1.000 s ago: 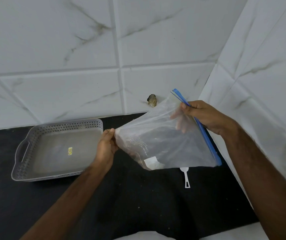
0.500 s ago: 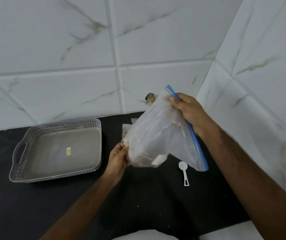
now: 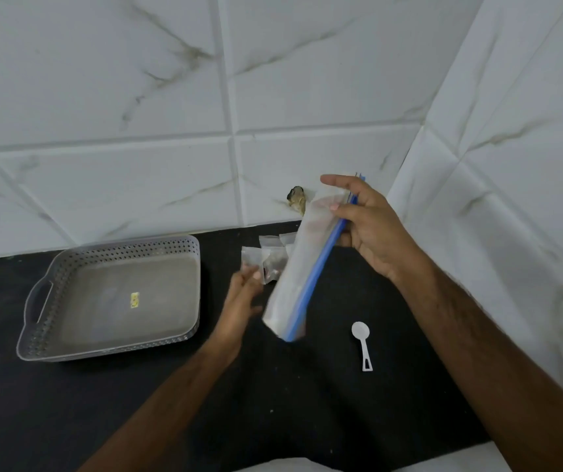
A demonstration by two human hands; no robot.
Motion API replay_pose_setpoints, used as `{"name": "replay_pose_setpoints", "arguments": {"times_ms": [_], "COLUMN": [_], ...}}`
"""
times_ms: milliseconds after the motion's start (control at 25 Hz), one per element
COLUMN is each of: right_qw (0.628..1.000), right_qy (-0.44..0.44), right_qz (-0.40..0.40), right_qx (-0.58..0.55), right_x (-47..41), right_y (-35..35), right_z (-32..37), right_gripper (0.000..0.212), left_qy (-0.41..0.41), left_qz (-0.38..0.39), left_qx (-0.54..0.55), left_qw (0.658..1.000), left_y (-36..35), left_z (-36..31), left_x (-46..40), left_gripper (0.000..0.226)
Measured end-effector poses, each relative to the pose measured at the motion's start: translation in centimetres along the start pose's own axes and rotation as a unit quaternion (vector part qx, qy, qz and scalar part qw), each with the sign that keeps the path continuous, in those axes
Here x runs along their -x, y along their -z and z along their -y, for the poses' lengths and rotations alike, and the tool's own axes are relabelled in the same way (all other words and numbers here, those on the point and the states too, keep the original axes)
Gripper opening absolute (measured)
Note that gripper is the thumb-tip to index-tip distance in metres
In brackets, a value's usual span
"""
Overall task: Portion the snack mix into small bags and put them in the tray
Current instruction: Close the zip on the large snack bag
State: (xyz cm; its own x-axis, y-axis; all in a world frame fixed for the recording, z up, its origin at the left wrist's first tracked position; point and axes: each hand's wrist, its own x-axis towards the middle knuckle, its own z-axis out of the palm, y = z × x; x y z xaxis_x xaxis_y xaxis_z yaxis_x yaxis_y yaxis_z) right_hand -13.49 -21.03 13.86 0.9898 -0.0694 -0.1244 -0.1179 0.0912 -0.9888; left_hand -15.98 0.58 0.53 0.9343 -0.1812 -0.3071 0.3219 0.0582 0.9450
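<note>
Head view | right grip (image 3: 367, 226) pinches zip bag (image 3: 302, 267) (blue seal) | left grip (image 3: 244, 294) blurred, fingers loose, empty

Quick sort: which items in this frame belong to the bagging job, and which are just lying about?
Job:
- big zip bag, held near its top by the right hand
- small bags on the counter, left hand beside them
- gray tray, no bags in it
- white scoop

Lying about:
- brownish lump on the wall tile
- yellow sticker on the tray floor
</note>
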Motion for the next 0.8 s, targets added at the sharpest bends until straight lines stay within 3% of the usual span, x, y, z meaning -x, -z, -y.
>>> {"name": "replay_pose_setpoints", "arguments": {"times_ms": [40,120,200,280,320,360,440,480,560,680,760,800], "right_qw": [1.000,0.999,1.000,0.999,0.998,0.997,0.982,0.959,0.879,0.740,0.715,0.742], "right_qy": [-0.005,-0.006,0.001,0.012,0.020,0.028,0.050,0.058,0.064,0.084,0.111,0.113], "right_qz": [-0.001,0.004,0.015,-0.001,-0.014,-0.024,-0.048,-0.067,-0.105,-0.143,-0.140,-0.113], "right_qx": [-0.007,-0.035,-0.007,0.042,0.055,0.072,0.178,0.271,0.461,0.652,0.676,0.651], "right_x": [0.2,0.3,0.5,0.5,0.5,0.6,0.8,1.1,1.7,1.9,1.5,1.3], "right_y": [0.0,0.1,0.0,0.1,0.2,0.3,1.0,1.5,2.3,3.3,4.1,4.5], "right_z": [0.1,0.2,0.6,1.0,1.3,1.6,2.0,2.1,2.7,2.7,2.4,2.2], "right_gripper": [0.044,0.052,0.061,0.059,0.054,0.047,0.029,0.020,0.009,0.032,0.033,0.028], "left_qy": [-0.062,-0.184,-0.238,-0.285,-0.318,-0.354,-0.380,-0.382,-0.394,-0.406,-0.413,-0.411], "left_qz": [0.013,0.113,0.205,0.157,0.093,0.029,-0.060,-0.083,-0.095,-0.087,-0.092,-0.087], "left_qx": [0.000,-0.034,-0.156,-0.341,-0.401,-0.419,-0.349,-0.305,-0.280,-0.291,-0.300,-0.305], "left_qw": [0.998,0.976,0.936,0.882,0.854,0.836,0.855,0.869,0.870,0.862,0.855,0.855], "left_y": [0.6,2.0,3.0,3.2,3.1,3.0,3.1,3.2,3.4,3.5,3.8,4.3], "left_z": [-1.7,-6.0,-9.6,-10.5,-10.2,-9.8,-9.0,-9.0,-9.7,-10.8,-10.8,-10.6], "left_x": [0.0,0.6,1.2,0.8,0.4,0.0,-0.5,-0.6,-0.7,-0.5,-0.6,-0.7], "left_gripper": [0.043,0.047,0.058,0.078,0.074,0.059,0.028,0.020,0.017,0.016,0.018,0.023]}}
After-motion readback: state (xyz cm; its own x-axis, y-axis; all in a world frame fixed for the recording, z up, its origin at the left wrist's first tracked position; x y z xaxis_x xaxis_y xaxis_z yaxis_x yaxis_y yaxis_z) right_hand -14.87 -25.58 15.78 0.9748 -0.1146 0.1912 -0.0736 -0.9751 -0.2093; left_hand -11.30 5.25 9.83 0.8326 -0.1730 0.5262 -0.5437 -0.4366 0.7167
